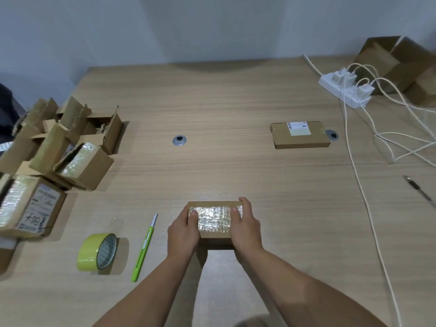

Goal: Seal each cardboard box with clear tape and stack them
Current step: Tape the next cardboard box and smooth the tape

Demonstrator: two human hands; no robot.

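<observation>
Fingers [245, 204] at either end — box [215, 219] between

Even, soft indoor light from above. The desk [224, 102] is bright, wood grain sharp at centre. Glare on the taped box [215, 219] top. Short soft shadow right of the tape roll [98, 252]. Wall [212, 27] dimmer, grey. Frame edges bow; upper-right cartons [398, 64] smeared, soft.

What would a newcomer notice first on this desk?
The left hand and right hand grip a small cardboard box, its top covered in shiny tape, at the table's front centre. A yellow-green tape roll and a green cutter sit to its left, with a heap of opened boxes further left.
</observation>
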